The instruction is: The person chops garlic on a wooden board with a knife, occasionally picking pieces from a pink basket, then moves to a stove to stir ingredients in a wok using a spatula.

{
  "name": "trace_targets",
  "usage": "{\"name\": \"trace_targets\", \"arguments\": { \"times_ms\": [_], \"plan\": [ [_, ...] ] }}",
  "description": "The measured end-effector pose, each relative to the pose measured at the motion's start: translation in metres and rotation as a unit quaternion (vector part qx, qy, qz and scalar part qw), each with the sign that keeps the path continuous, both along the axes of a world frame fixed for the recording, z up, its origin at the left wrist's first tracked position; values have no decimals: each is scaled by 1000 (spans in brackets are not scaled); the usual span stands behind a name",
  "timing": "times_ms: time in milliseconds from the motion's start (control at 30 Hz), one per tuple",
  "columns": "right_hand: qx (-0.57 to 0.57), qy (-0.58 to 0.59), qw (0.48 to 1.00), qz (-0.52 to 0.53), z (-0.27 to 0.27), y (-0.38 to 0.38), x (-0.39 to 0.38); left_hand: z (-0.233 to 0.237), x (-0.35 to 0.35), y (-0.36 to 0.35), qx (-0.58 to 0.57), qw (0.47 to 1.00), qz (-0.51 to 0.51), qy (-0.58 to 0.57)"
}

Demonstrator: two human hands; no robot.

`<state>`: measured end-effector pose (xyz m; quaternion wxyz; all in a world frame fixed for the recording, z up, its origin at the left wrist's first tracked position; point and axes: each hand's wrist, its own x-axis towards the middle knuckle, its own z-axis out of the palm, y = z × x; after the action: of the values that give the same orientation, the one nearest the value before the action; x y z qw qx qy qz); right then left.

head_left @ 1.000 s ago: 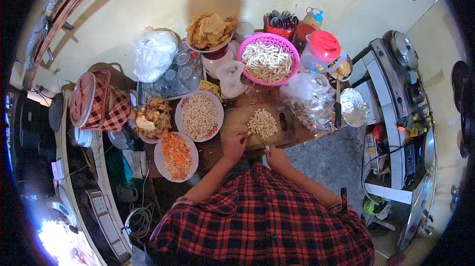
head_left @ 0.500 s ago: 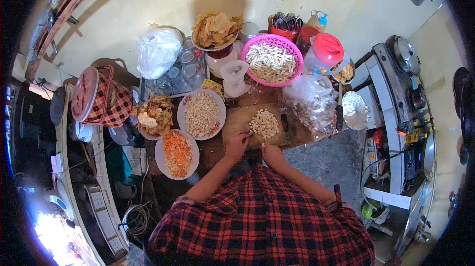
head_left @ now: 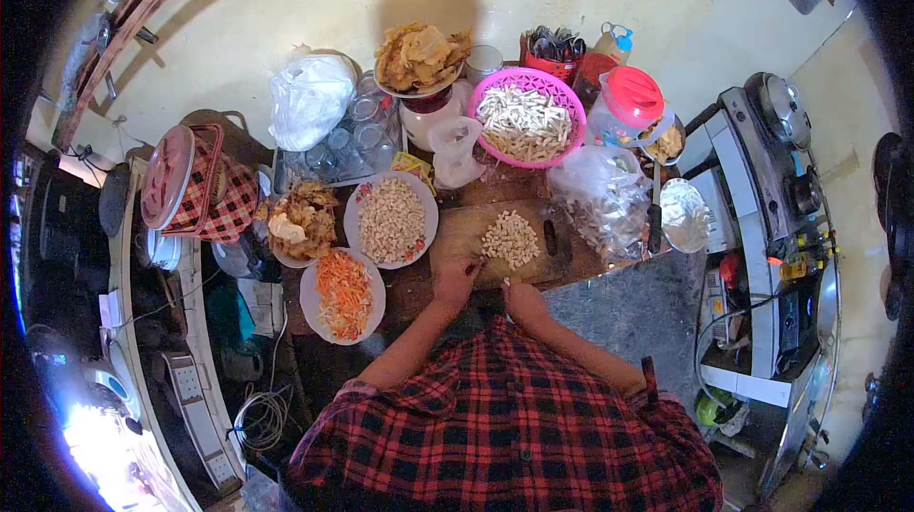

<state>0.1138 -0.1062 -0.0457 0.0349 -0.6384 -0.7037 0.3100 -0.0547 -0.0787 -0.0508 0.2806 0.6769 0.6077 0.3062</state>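
Note:
On the wooden cutting board [head_left: 457, 226] lies a heap of small, pale chopped pieces [head_left: 510, 240]. My left hand [head_left: 455, 279] rests at the board's near edge, just below the heap, fingers drawn together; whatever is between them is too small to name. Close by on the right, my right hand [head_left: 521, 297] is closed around what looks like a small knife, its thin blade barely visible. Left of the board, a plate [head_left: 430, 218] holds more diced pale pieces. A pink basket [head_left: 578, 122] behind the board contains longer pale sticks.
Shredded orange and white vegetables fill a plate [head_left: 309, 307] at left, beside a plate of fried food [head_left: 309, 226]. Clear plastic bags [head_left: 600, 188], a black-handled knife [head_left: 655, 226] and a white bowl [head_left: 685, 217] lie right. Glasses [head_left: 343, 146] stand behind; a stove [head_left: 762, 169] is far right.
My left hand has turned slightly and its fingers sit a little lower at the board's edge. My right hand has barely moved. The whole view has shifted slightly.

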Motion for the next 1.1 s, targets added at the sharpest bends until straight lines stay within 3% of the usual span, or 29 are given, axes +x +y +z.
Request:
{"name": "trace_targets", "arguments": {
  "times_ms": [67,167,233,533,733,833,1100],
  "plan": [
    [-12,-7,1000,-13,8,-4,1,1,-1,-2,-27,1000,9,-7],
    [-32,-15,999,-18,10,-6,0,-9,-2,-3,33,999,-11,-21],
    [-31,-8,999,-11,3,-3,-1,-7,-1,-4,47,998,-17,43],
    [-13,12,1000,-21,11,-5,-5,-15,-4,-12,103,989,-52,92],
    [-8,-1,1000,-6,-5,-2,-9,-29,-7,-14,93,993,-44,61],
    [1,4,1000,-12,-6,-1,-11,-13,-7,-16,60,997,-36,39],
    [19,18,1000,13,-5,-9,-10,-16,-8,-17,96,994,-32,39]
  ]
}}
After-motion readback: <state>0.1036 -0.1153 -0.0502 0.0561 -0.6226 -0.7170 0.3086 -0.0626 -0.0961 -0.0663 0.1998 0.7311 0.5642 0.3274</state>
